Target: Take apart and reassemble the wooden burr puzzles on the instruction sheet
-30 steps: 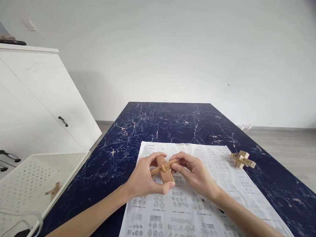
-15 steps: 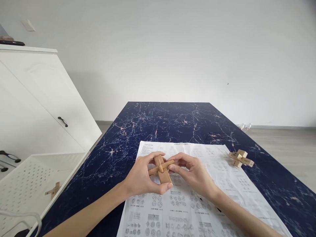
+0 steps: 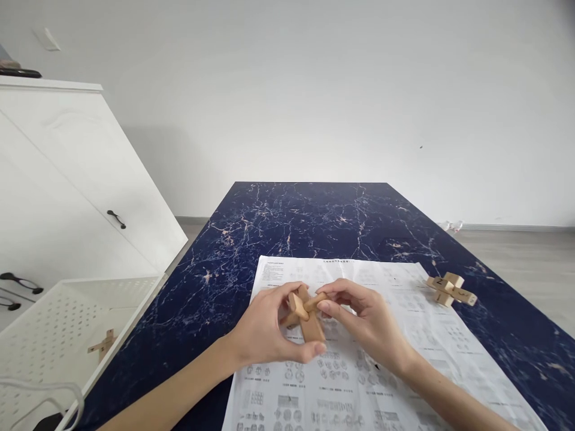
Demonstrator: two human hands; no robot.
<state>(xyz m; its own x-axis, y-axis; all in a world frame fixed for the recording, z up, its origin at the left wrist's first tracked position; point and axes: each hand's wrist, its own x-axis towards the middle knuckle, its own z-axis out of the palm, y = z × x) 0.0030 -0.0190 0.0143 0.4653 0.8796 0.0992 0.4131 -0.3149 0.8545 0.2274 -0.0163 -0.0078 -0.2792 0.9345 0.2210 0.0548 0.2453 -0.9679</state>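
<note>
A light-brown wooden interlocking puzzle [image 3: 311, 327], made of crossed bars, is held just above the printed sheet [image 3: 274, 407]. My left hand [image 3: 267, 326] grips it from the left, the thumb under the near end of the wide bar and the fingers at its far end. With thumb and forefinger my right hand [image 3: 359, 305] pinches the tip of the bar pointing right. Parts of the puzzle's left and far sides are hidden by my fingers. To the right, a second wooden puzzle [image 3: 450, 290] with letters on its pieces sits at the sheet's edge.
The blue marbled table [image 3: 296, 221] stretches to a pale wall. At the left stand a white cabinet [image 3: 67, 167] and a white perforated bin [image 3: 67, 317] holding another wooden cross-shaped piece [image 3: 104, 343]. A white cable [image 3: 45, 383] crosses the bin's near corner.
The piece on the puzzle's upper left has turned, and its end now stands up from the wide bar. Both hands keep their hold. The whole view has shifted slightly.
</note>
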